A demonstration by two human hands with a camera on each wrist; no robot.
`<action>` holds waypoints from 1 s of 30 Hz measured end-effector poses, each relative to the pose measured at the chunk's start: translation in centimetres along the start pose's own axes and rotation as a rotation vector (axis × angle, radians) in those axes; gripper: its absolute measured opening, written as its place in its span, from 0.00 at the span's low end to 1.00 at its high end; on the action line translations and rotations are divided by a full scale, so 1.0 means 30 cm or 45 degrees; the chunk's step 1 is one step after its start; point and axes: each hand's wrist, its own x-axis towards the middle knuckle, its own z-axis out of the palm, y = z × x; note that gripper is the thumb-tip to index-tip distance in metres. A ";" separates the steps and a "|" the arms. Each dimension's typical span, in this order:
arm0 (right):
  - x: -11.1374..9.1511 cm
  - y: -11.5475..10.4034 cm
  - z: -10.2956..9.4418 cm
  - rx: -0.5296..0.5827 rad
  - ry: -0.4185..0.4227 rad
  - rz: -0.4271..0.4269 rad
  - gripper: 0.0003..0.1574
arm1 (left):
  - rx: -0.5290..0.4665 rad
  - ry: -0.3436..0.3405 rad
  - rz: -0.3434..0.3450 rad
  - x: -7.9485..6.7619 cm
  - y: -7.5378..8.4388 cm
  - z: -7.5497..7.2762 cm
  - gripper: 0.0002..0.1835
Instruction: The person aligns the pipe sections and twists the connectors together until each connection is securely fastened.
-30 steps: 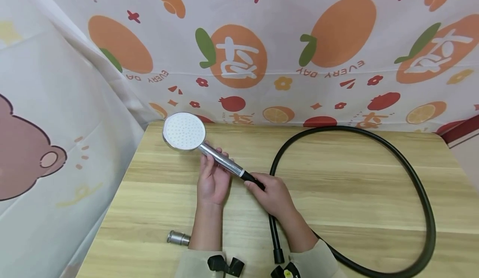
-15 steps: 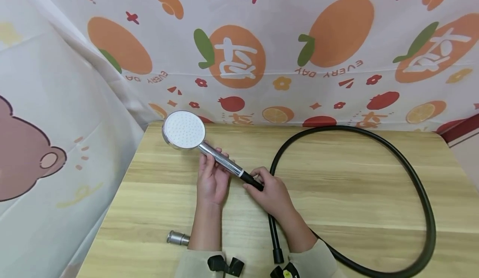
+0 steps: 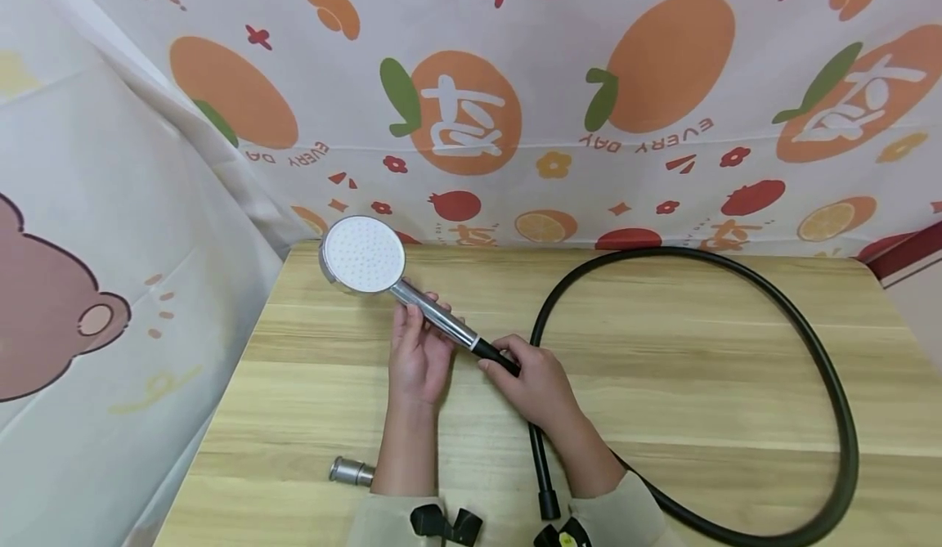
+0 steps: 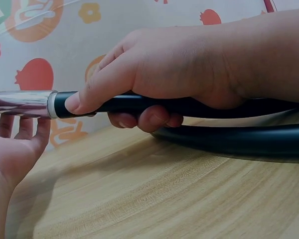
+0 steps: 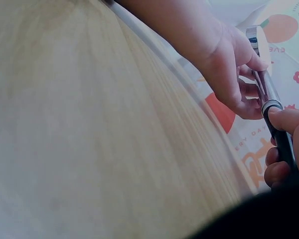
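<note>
- Fingers of the right hand (image 3: 543, 383), arched a little higher half a second ago, now sit lower around the black hose (image 3: 848, 449); all else looks nearly unmoved.
- Nearest, below both hands, are pale sleeves (image 3: 393, 524) with black straps (image 3: 465, 524) at the cuffs.
- Just left of the left forearm, a short silver fitting (image 3: 349, 471) lies on its side, partly hidden by the arm.
- Below the right hand, close to its cuff, is the hose's loose end (image 3: 548, 504).
- Right hand: thumb and fingers grip the hose's other end, where it meets a white ring (image 4: 52, 104) on the shower head (image 3: 364, 254).
- Left hand (image 3: 421, 359): palm up, it holds the metal handle (image 3: 445, 320) between thumb and fingers.
- Above and left of the left hand, the shower head's round white face looks up; both hands hold it above the wooden table (image 3: 294, 367).
- To the right of the right hand, the hose makes a wide loop.
- Farthest, beyond both hands, hangs white cloth (image 3: 559, 81) printed with fruit.
</note>
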 end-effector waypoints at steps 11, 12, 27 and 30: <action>0.001 0.007 0.003 0.003 0.013 -0.041 0.12 | 0.034 0.003 -0.010 -0.005 -0.001 0.006 0.26; 0.001 0.009 0.003 0.003 0.012 -0.039 0.12 | 0.026 0.000 -0.014 -0.006 -0.001 0.005 0.26; 0.000 0.011 0.006 0.035 0.022 -0.017 0.18 | 0.057 -0.078 -0.027 -0.003 0.002 0.005 0.34; 0.001 0.012 0.008 0.031 0.027 -0.020 0.22 | 0.074 -0.073 -0.039 -0.002 0.000 0.008 0.33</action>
